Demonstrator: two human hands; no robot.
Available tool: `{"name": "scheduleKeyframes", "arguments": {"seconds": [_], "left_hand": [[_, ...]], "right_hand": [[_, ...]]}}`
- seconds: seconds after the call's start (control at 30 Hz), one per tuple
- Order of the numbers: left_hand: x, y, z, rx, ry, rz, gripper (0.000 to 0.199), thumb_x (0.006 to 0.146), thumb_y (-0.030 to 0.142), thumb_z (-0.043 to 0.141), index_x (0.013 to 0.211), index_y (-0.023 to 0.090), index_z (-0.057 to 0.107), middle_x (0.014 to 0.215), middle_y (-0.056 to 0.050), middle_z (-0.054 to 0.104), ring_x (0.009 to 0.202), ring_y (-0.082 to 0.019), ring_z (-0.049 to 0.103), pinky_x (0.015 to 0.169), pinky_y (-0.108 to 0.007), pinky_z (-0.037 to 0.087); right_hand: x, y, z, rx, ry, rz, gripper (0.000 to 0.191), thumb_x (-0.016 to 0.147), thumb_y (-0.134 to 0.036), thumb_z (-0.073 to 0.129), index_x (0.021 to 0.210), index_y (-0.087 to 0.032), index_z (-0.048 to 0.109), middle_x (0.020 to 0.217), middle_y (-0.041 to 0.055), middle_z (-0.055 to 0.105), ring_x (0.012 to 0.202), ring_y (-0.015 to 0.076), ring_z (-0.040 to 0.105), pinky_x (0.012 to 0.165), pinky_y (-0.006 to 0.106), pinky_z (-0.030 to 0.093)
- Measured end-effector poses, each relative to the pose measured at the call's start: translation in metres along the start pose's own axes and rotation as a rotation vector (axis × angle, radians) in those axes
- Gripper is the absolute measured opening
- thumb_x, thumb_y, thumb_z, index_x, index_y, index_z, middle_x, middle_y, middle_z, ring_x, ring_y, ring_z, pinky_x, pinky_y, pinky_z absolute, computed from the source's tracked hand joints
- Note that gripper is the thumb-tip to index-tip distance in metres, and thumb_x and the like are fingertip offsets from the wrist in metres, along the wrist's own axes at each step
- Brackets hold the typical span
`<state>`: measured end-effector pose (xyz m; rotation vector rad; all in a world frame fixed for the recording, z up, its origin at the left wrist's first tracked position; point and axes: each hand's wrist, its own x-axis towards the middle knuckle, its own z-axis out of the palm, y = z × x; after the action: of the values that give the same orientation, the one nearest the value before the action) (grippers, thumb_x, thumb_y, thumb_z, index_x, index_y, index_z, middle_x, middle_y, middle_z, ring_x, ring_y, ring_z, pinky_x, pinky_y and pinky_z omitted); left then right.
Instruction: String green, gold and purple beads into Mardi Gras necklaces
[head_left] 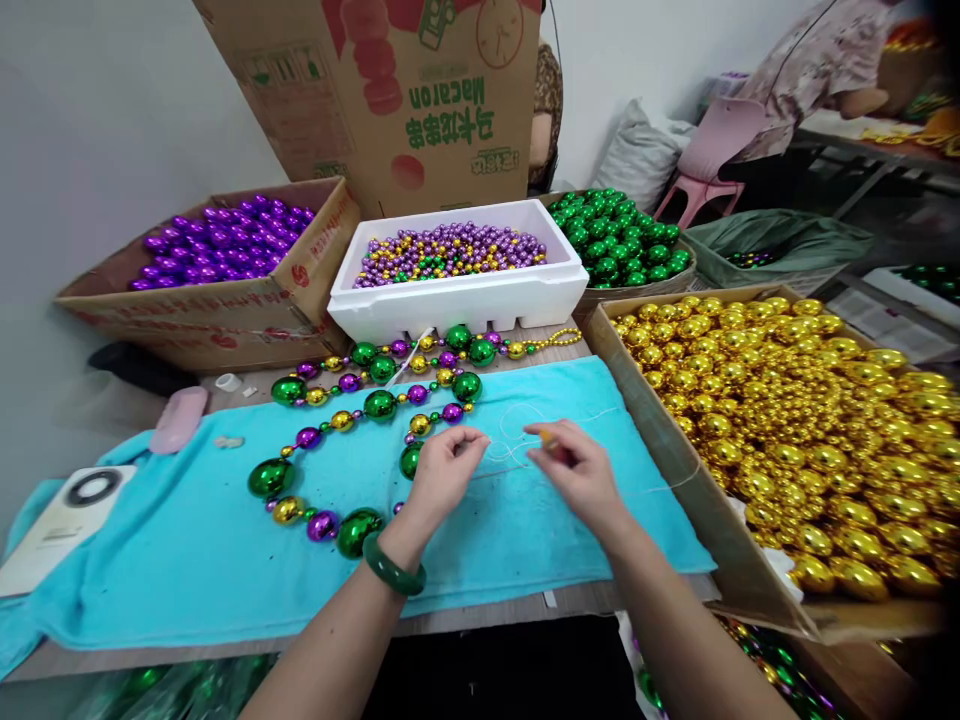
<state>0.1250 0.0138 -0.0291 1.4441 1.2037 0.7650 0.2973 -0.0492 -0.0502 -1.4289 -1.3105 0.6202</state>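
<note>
My left hand, with a green bangle at the wrist, has its fingertips pinched on a thin white string. To its right, my right hand is curled around a small tool with an orange part; the tool is mostly hidden by the fingers. Loops of the string lie between both hands over the blue towel. A strand of green, purple and gold beads curves across the towel, left of and behind my left hand, which partly covers it.
Behind the towel are a box of purple beads, a white foam box and green beads. A box of gold beads borders the right. A phone and pink object lie left. A person is at back right.
</note>
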Motion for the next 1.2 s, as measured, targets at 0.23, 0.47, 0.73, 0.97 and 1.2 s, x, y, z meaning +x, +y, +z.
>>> {"name": "scheduleKeyframes", "arguments": {"seconds": [0.23,0.47,0.73,0.97,1.2], "left_hand": [[0.000,0.000,-0.003,-0.033,-0.085,-0.056,0.027,0.070,0.040,0.061,0.073,0.013,0.063,0.051,0.003,0.047,0.047,-0.008,0.039,0.045,-0.020,0.029],[0.000,-0.006,-0.003,0.089,-0.088,0.003,0.025,0.071,0.037,0.061,0.073,0.013,0.065,0.054,0.002,0.049,0.049,-0.008,0.039,0.046,-0.020,0.030],[0.001,-0.010,0.000,0.250,0.069,0.137,0.021,0.075,0.033,0.057,0.073,0.015,0.068,0.063,-0.001,0.059,0.054,-0.010,0.046,0.051,-0.021,0.035],[0.003,-0.011,-0.001,0.126,0.070,0.101,0.022,0.074,0.035,0.058,0.074,0.014,0.065,0.054,0.002,0.051,0.050,-0.009,0.044,0.049,-0.021,0.035],[0.002,-0.004,0.000,-0.072,0.024,0.011,0.023,0.072,0.037,0.060,0.075,0.014,0.061,0.053,0.003,0.051,0.051,-0.009,0.046,0.050,-0.021,0.036]], "right_hand": [[0.009,0.000,0.051,0.207,-0.058,0.129,0.023,0.073,-0.039,0.064,0.063,-0.017,0.064,0.056,-0.0019,0.045,0.057,0.0122,0.041,0.056,0.026,0.035],[0.013,0.003,0.048,0.432,-0.078,0.286,0.024,0.067,-0.038,0.067,0.060,-0.017,0.058,0.054,-0.0031,0.045,0.053,0.0095,0.039,0.051,0.024,0.032],[0.012,0.012,0.045,0.564,-0.078,0.454,0.032,0.072,-0.046,0.062,0.087,-0.019,0.055,0.057,-0.0058,0.051,0.038,0.0054,0.033,0.036,0.021,0.023],[0.006,0.017,0.026,0.565,-0.175,0.399,0.033,0.072,-0.044,0.066,0.092,-0.017,0.064,0.062,-0.0025,0.054,0.055,0.0094,0.048,0.050,0.022,0.037],[0.001,0.021,0.034,0.651,-0.195,0.530,0.054,0.078,-0.067,0.044,0.065,-0.015,0.057,0.050,-0.0012,0.047,0.043,0.0081,0.043,0.037,0.020,0.028]]}}
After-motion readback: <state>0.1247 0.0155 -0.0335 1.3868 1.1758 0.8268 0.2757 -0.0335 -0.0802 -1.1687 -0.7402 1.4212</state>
